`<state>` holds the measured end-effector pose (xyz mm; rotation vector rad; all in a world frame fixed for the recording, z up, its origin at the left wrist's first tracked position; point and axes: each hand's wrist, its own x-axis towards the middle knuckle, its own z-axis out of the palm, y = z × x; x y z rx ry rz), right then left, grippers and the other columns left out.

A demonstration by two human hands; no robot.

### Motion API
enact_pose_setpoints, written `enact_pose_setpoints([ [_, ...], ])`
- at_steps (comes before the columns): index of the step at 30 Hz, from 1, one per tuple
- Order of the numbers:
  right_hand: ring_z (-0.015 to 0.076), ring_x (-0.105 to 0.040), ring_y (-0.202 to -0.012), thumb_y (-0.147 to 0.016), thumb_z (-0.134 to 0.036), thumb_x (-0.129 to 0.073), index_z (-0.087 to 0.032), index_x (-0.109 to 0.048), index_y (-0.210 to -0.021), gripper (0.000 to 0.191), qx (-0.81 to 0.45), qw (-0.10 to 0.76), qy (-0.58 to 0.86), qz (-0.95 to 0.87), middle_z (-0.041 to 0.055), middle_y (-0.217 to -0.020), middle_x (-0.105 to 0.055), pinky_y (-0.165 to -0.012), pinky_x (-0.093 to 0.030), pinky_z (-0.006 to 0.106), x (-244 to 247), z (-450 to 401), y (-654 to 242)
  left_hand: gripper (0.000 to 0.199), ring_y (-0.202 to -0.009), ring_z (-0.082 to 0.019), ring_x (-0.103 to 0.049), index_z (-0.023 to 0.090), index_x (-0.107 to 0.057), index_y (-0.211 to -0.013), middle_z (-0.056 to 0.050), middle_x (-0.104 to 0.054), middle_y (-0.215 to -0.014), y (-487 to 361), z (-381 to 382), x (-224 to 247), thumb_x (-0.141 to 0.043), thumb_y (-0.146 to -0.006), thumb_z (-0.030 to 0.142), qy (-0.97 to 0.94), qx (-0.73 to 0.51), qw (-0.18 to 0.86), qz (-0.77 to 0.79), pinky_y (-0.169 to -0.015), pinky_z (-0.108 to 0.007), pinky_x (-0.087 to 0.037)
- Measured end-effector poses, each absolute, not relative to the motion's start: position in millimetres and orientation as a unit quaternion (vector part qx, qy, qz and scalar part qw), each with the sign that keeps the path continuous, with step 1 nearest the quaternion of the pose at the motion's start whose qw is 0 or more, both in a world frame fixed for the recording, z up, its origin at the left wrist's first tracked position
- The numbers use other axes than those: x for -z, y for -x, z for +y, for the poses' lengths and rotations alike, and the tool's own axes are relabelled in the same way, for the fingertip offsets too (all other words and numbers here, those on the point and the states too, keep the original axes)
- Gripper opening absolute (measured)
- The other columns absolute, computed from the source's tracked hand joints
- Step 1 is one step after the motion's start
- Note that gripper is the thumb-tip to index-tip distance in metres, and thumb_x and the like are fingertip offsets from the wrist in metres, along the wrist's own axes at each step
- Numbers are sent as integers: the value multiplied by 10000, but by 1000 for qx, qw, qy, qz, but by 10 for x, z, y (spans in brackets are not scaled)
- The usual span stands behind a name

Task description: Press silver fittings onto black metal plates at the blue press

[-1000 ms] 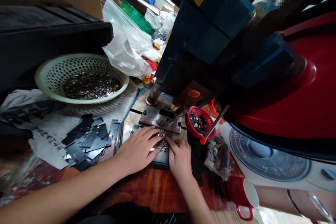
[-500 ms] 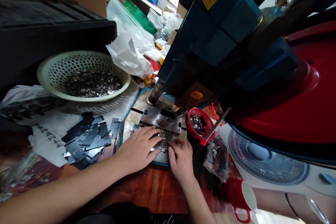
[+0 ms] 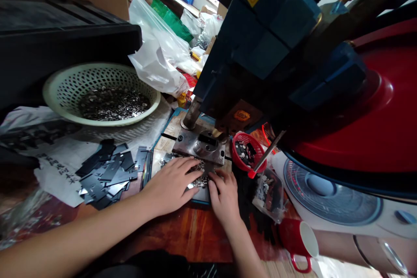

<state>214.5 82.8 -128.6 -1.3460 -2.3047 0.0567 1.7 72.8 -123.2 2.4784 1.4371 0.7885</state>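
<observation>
My left hand [image 3: 172,184] lies on the front of the press bed, fingers spread, over small shiny metal parts [image 3: 201,178]. Just right of the parts, my right hand [image 3: 224,191] rests with bent fingers apart, its fingertips at the pile's right side. No object shows held in either hand; what lies beneath the fingers is partly hidden. Directly behind both hands sits the steel die block [image 3: 203,147], with a dark slot in its round top. The blue press head [image 3: 250,39] stands above and behind it.
At the left are a pale green basket [image 3: 65,110] of metal bits and a heap of dark flat plates [image 3: 112,171]. To the right stand a red basket [image 3: 239,164], a clear plastic box [image 3: 278,202], a red mug [image 3: 295,236] and a fan [image 3: 329,191]. A large red wheel [image 3: 368,121] overhangs them.
The view has shifted slightly, so the surroundings sit a little further left and up. Both hands remain nearly where they were, fingers over and beside the small parts.
</observation>
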Motion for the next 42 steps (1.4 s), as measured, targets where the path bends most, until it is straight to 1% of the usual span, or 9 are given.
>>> enact_pose_setpoints([
  [3,222,-520,-1061,-888,-217,-503,-253,-673,-1049,237,-24,242,498,-832,76,-1108,-594,-965,-394,448,1291,847,-2114,440,-1289,-297,-385,317,-530,-1266,-54,-462,-1402,-15,726,1209,-559,-835,399,-851,-253,92,450,-1047,-500,-294],
  [5,219,-528,-1046,-883,-211,-513,-251,-695,-992,216,-35,247,504,-827,71,-1088,-607,-953,-404,434,1280,865,-2086,443,-1307,-295,-366,330,-530,-1266,-45,-438,-1426,-15,721,1193,-564,-831,405,-858,-249,93,439,-1059,-499,-280],
  [11,218,-536,-1034,-852,-181,-556,-244,-713,-928,185,-87,264,523,-806,64,-1069,-627,-940,-416,412,1247,893,-2042,307,-1292,-288,-386,288,-633,-1122,-59,-482,-1382,-17,698,1157,-567,-835,372,-848,-252,97,455,-1058,-495,-297],
  [16,220,-540,-1033,-849,-171,-548,-233,-713,-879,179,-106,270,538,-791,65,-1053,-635,-935,-413,405,1251,873,-2026,298,-1270,-295,-410,275,-639,-1109,-63,-506,-1357,-17,691,1154,-561,-837,370,-838,-273,100,461,-1044,-501,-319],
  [22,213,-535,-1017,-869,-169,-495,-210,-694,-884,204,-108,287,538,-785,68,-1032,-632,-934,-404,404,1243,903,-2010,319,-1260,-289,-417,271,-618,-1137,-53,-519,-1340,-15,696,1169,-561,-830,337,-833,-277,102,468,-1042,-497,-327],
  [27,225,-527,-990,-855,-162,-525,-217,-708,-871,192,-90,280,541,-788,59,-1019,-640,-932,-388,414,1231,1002,-1945,339,-1255,-292,-420,268,-603,-1151,-60,-515,-1342,-15,702,1183,-566,-819,322,-834,-272,95,470,-1037,-504,-330],
  [33,209,-531,-990,-887,-158,-465,-195,-675,-1002,243,-85,296,533,-788,75,-1023,-630,-905,-411,384,1252,963,-1996,386,-1263,-290,-411,281,-587,-1167,-50,-503,-1352,-10,700,1191,-608,-782,304,-833,-267,102,473,-1043,-508,-325],
  [39,203,-529,-973,-914,-187,-438,-187,-641,-1027,232,-77,311,538,-779,79,-999,-621,-871,-423,367,1288,803,-2159,429,-1258,-277,-412,303,-558,-1195,-27,-494,-1362,-1,704,1191,-627,-771,293,-837,-270,106,464,-1044,-502,-323],
  [42,204,-529,-976,-923,-204,-435,-191,-630,-1034,225,-77,319,539,-776,80,-1001,-612,-865,-426,368,1314,738,-2190,341,-1241,-272,-427,278,-595,-1103,-30,-512,-1342,9,695,1170,-641,-766,292,-840,-276,106,455,-1035,-492,-331],
])
